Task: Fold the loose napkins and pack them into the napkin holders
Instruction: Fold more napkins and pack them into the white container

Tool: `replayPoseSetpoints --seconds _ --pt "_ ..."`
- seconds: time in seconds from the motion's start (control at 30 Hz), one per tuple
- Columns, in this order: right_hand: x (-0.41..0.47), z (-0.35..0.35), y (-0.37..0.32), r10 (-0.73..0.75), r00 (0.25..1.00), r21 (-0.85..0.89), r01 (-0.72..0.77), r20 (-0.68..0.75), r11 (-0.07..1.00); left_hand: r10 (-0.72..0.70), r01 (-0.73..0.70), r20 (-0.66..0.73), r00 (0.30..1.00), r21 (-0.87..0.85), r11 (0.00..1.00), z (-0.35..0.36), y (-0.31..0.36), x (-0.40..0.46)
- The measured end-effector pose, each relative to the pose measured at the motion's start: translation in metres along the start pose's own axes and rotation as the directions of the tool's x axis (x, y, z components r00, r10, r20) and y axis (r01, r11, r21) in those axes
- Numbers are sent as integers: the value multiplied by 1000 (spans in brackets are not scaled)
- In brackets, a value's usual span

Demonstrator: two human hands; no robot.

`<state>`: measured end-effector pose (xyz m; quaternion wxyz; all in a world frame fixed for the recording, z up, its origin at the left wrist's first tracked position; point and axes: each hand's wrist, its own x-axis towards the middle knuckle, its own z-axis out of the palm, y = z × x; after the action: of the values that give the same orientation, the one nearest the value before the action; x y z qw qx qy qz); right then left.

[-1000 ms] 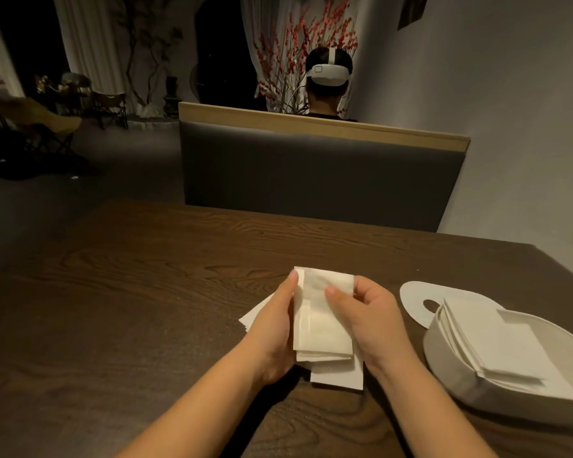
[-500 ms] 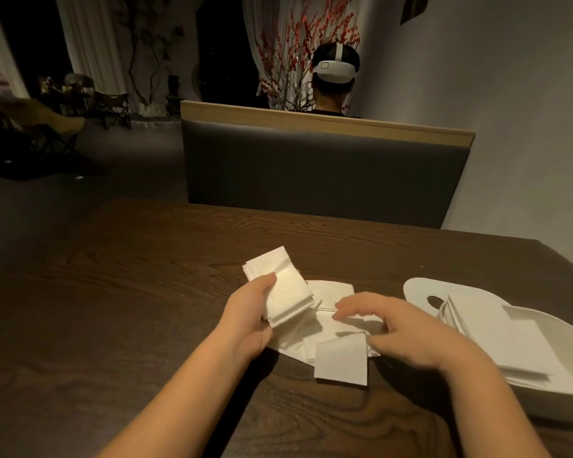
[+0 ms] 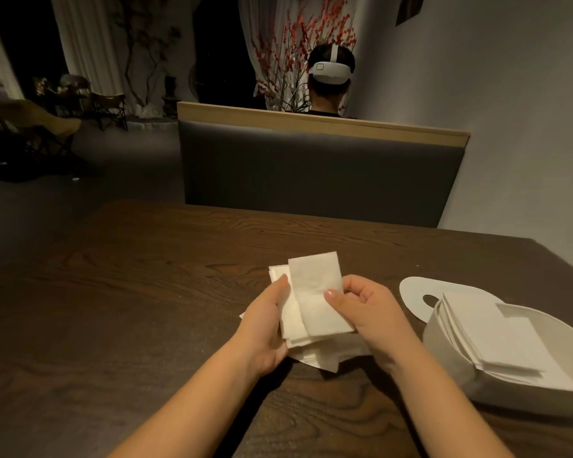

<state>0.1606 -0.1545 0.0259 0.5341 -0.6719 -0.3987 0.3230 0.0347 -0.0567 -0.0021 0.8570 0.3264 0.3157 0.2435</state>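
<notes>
Dark brown wooden table (image 3: 146, 292). At its right edge: white oval napkin holder (image 3: 450, 368), open, stacked folded napkins inside; flat white lid (image 3: 414, 292) just behind. Mid-table, toward the near edge: left hand (image 3: 265, 328) and right hand (image 3: 371, 312), fingers clamped on white folded paper napkins (image 3: 315, 292), above loose napkins (image 3: 328, 355).

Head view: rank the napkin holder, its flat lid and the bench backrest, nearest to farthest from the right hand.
From the right hand:
1. Flat lid, just to its right.
2. Napkin holder, right and nearer the camera; close to call with the lid.
3. Bench backrest, across the table.
</notes>
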Motion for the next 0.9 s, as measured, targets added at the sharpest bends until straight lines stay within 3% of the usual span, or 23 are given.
replayPoseSetpoints --seconds 0.13,0.47,0.63,0.8,0.9 --pt "5 14 11 -9 987 -77 -4 -161 997 -13 18 56 998 -87 996 10 -7 -6" --pt "8 15 16 -128 979 -354 66 -156 933 19 -21 33 999 79 997 13 -13 -8" --pt "6 17 16 -92 977 -157 62 -192 986 142 -144 -32 989 -44 989 17 -18 -10" --pt "0 18 12 53 992 239 -79 111 968 261 -278 -110 959 -199 940 24 -20 -17" --pt "-4 17 10 79 992 347 -108 98 932 291 -300 -86 953 -107 948 25 -22 -22"
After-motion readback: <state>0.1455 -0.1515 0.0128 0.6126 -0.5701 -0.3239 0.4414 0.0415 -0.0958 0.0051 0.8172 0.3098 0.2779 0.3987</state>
